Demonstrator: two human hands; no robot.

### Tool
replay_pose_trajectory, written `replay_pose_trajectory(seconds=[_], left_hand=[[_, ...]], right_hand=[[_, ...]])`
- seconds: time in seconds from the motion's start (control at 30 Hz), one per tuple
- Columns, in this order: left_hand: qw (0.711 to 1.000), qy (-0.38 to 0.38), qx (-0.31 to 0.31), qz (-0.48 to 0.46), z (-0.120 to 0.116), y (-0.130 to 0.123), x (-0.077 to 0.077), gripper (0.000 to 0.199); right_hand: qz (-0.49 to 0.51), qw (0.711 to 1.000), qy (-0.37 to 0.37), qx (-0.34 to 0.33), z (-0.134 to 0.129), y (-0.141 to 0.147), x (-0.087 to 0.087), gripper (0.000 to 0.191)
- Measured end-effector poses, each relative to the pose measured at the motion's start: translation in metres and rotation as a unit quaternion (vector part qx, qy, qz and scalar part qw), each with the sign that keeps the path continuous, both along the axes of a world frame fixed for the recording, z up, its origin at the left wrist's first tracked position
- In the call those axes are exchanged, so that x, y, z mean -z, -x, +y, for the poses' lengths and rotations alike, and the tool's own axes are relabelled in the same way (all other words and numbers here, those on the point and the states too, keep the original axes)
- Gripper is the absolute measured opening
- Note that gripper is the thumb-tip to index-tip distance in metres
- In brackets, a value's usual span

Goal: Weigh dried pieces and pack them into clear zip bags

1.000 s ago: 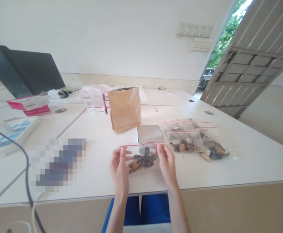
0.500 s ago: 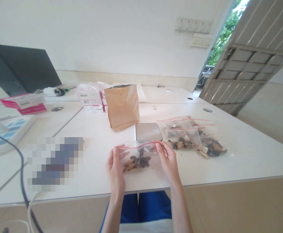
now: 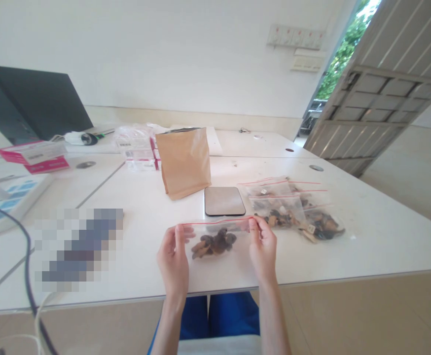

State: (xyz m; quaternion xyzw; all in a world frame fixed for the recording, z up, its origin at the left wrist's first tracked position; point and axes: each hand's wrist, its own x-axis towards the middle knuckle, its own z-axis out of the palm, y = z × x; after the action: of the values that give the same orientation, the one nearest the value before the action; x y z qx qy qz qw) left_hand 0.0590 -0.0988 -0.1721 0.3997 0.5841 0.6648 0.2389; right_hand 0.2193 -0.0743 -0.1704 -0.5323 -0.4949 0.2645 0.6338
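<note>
A clear zip bag (image 3: 233,256) with a red seal strip is stretched between my two hands, above the near part of the table. Dark and tan dried pieces (image 3: 215,243), perhaps dried mushroom or fungus, lie inside it. My left hand (image 3: 174,256) pinches the bag's upper left corner, thumb on the red strip. At the upper right corner, my right hand (image 3: 263,249) grips the strip between thumb and fingers. Just beyond the bag lies a flat scale (image 3: 225,201) with a metal top. To its right, several similar filled zip bags (image 3: 293,209) overlap.
A brown paper pouch (image 3: 184,165) stands upright behind the scale. Pink-and-white boxes (image 3: 137,148) sit behind it. Further left are a black computer case (image 3: 45,101), a power strip (image 3: 16,199), a dark cable (image 3: 27,246) and a pixelated object (image 3: 82,246). The table's front edge (image 3: 311,283) runs near me.
My right hand has shifted slightly to the right, and the bag's top is pulled straighter and wider. The dried pieces have moved a little within the bag. Both hands keep their hold.
</note>
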Motion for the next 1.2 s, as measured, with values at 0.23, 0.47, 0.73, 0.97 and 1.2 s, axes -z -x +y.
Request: replay_pose_trajectory(seconds=[0.23,0.47,0.73,0.97,1.2], left_hand=[[0.999,0.017,-0.022,0.031,0.006,0.004,0.001,0.039],[0.994,-0.017,0.079,-0.076,0.008,0.007,0.004,0.04],[0.988,-0.02,0.093,-0.119,0.007,0.007,0.006,0.023],[0.977,-0.015,0.101,-0.187,0.006,0.012,0.01,0.022],[0.985,-0.025,0.053,-0.162,0.004,0.012,0.007,0.022]], right_hand=[[-0.002,1.0,-0.002,0.006,-0.001,0.009,0.004,0.032],[0.056,0.996,0.018,-0.059,-0.001,0.003,0.0,0.032],[0.126,0.98,0.075,-0.136,0.0,0.002,-0.003,0.032],[0.097,0.983,0.073,-0.14,0.001,0.003,0.0,0.027],[0.044,0.993,0.025,-0.106,0.001,0.004,0.003,0.023]])
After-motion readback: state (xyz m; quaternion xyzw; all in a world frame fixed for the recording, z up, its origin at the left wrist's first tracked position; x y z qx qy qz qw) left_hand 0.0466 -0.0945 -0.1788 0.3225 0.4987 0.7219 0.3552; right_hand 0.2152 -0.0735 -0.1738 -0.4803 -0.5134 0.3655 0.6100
